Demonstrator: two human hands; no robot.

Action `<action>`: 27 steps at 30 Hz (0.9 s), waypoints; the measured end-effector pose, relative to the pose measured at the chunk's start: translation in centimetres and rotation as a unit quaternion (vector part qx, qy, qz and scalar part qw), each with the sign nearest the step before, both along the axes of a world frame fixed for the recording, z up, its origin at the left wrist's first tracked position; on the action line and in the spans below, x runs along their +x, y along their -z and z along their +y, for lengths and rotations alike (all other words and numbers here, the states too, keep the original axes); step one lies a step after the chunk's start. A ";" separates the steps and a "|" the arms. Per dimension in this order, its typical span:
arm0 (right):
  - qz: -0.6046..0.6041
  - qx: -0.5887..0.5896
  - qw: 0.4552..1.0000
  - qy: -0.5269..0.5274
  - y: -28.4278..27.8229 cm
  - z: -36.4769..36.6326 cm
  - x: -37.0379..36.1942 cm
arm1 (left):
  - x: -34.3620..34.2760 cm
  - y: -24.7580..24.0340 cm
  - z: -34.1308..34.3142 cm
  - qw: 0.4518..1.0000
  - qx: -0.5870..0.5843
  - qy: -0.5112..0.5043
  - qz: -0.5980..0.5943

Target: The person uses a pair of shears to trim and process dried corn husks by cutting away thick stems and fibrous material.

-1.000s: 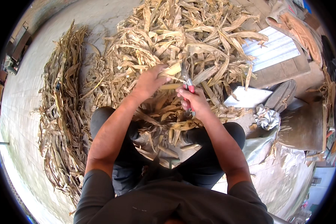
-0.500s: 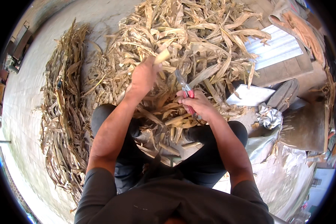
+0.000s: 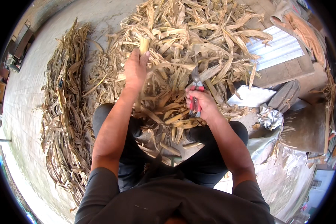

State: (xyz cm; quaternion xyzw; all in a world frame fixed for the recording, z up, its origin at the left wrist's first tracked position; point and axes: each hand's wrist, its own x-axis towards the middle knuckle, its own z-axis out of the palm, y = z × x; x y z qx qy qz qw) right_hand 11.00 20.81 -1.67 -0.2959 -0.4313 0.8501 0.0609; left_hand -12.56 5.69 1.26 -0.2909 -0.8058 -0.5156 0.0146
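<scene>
Fingers of the left hand are closed around a short, pale stalk piece, which is held upright over the left part of the leaf pile. Over the near right part of the leaf pile, a pair of red-handled shears is gripped in the right hand, with the blades pointed away from the body; how far the blades are parted cannot be told. The held piece and the shears are kept well apart.

As far as can be judged, the work is well under way. The held piece looks bare of leaves and is ended by a clean, flat face, as if already trimmed. More short stalk bits are scattered at the near edge of the leaf pile, between the feet. A great deal of dry leaf is left heaped. To the left of the leaf pile, a long leafy bundle is laid out; whether it is finished or waiting cannot be told.
</scene>
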 end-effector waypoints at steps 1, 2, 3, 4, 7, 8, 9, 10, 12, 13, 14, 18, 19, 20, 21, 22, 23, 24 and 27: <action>0.006 0.017 1.000 0.025 0.0 0.2 0.0 | 0.1 -0.6 -0.1 0.999 0.029 0.023 -0.030; 0.039 0.010 0.999 0.030 0.4 0.4 0.0 | 1.0 -0.9 -0.1 0.978 0.076 0.090 -0.173; 0.054 0.022 0.998 0.039 0.3 0.3 -0.2 | 1.6 -0.6 0.3 0.962 0.113 0.129 -0.211; 0.068 0.034 0.996 0.050 0.2 0.0 -0.6 | 2.1 -0.1 0.6 0.942 0.150 0.167 -0.248; 0.092 0.062 0.990 0.085 -0.8 -1.3 -1.8 | 3.3 0.5 1.0 0.898 0.174 0.214 -0.343; 0.089 0.077 0.990 0.081 -0.7 -1.5 -2.1 | 3.8 0.9 1.2 0.883 0.184 0.212 -0.376; 0.088 0.093 0.989 0.077 -0.7 -1.7 -2.4 | 4.2 0.9 1.4 0.868 0.195 0.210 -0.406; 0.067 0.099 0.989 0.084 -0.9 -2.1 -2.6 | 4.8 0.7 1.6 0.852 0.206 0.201 -0.437; 0.053 0.098 0.992 0.063 -1.0 -2.4 -2.6 | 5.0 1.7 2.0 0.835 0.207 0.192 -0.472; 0.047 0.097 0.993 0.052 -1.0 -2.5 -2.6 | 5.0 2.2 2.0 0.827 0.207 0.186 -0.488; 0.040 0.113 0.992 0.037 -1.0 -2.6 -2.6 | 4.8 2.7 1.9 0.817 0.208 0.189 -0.503; 0.025 0.193 0.981 -0.003 0.1 -2.9 -2.2 | 5.1 2.0 1.9 0.797 0.206 0.197 -0.532; 0.032 0.228 0.973 -0.023 0.5 -2.9 -2.1 | 5.3 1.9 1.9 0.794 0.210 0.192 -0.537; 0.039 0.263 0.963 -0.042 0.9 -2.8 -1.9 | 5.4 1.8 1.9 0.791 0.214 0.187 -0.542; 0.047 0.297 0.952 -0.062 1.1 -2.8 -1.8 | 5.3 2.1 1.9 0.785 0.217 0.198 -0.545; 0.047 0.396 0.915 -0.062 1.3 -2.8 -1.9 | 5.1 2.5 2.0 0.780 0.219 0.210 -0.548; 0.051 0.427 0.901 -0.056 1.5 -2.9 -1.8 | 5.0 2.8 2.0 0.774 0.221 0.222 -0.550; 0.054 0.458 0.886 -0.050 1.4 -3.0 -1.7 | 5.1 2.6 2.0 0.767 0.230 0.221 -0.557; 0.010 0.467 0.882 -0.069 0.2 -3.1 -1.6 | 5.2 2.3 1.9 0.755 0.239 0.232 -0.565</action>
